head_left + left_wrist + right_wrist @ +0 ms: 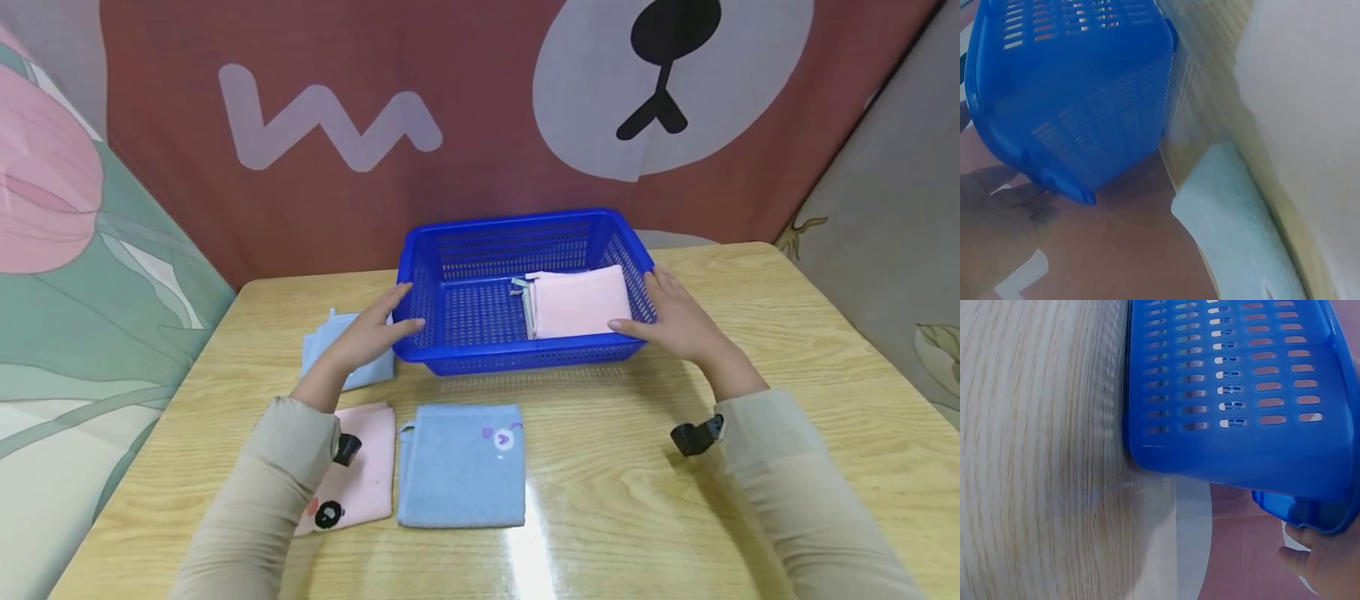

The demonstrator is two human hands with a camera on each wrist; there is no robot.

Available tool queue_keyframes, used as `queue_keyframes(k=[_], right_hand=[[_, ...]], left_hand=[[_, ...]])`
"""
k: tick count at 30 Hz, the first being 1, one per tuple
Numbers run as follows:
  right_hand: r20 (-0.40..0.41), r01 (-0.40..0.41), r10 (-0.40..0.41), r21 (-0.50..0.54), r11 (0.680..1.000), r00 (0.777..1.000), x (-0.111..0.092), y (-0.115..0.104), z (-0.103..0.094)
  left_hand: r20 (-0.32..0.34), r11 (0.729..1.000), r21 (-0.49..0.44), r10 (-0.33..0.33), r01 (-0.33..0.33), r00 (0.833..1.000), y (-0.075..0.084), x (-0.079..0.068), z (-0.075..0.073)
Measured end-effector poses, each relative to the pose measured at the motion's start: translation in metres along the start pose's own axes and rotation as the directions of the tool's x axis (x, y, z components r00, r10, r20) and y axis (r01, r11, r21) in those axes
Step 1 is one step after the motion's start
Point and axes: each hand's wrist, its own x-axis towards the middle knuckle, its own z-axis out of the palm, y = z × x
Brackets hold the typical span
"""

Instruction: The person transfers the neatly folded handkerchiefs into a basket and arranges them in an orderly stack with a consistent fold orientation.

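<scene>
A blue plastic basket (525, 360) with slotted walls stands near the back of the table, between my two hands. My left hand (369, 335) grips its left end, thumb over the rim. At the opposite end my right hand (678, 321) holds the rim, with the thumb on the inner side and fingers outside. Inside the basket, on the right, lies a folded pink towel (583, 302), with greyish cloth edges showing along its left side. In the right wrist view, fingers (1297, 557) reach beneath the basket's rim. Whether the base touches the table cannot be told.
A folded blue towel (461, 467) with a small bear face lies in front of the basket. Beside it is a pink towel (367, 467), partly under my left sleeve. Another light blue towel (375, 371) sits behind my left wrist. A curtain (315, 217) hangs behind the table.
</scene>
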Motion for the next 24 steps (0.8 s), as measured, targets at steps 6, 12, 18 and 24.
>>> queue_keyframes(k=[6, 12, 18, 24], right_hand=[[-0.009, 0.006, -0.006, 0.003, 1.0, 1.0, 0.0, 0.001, 0.001], [-0.01, 0.006, -0.006, 0.005, 1.0, 1.0, -0.001, -0.001, 0.0], [0.002, 0.003, -0.003, 0.003, 1.0, 1.0, -0.003, -0.004, -0.002], [-0.002, 0.002, -0.002, 0.0, 1.0, 1.0, -0.001, -0.002, 0.0]], left_hand=[[-0.046, 0.998, -0.008, -0.058, 0.058, 0.997, -0.006, -0.006, -0.007], [-0.121, 0.997, 0.037, -0.069, 0.074, 0.99, -0.015, -0.012, -0.014], [-0.172, 0.994, 0.05, -0.091, 0.101, 0.981, -0.024, -0.017, -0.021], [-0.183, 0.986, 0.005, -0.164, 0.168, 0.969, -0.035, -0.022, -0.028]])
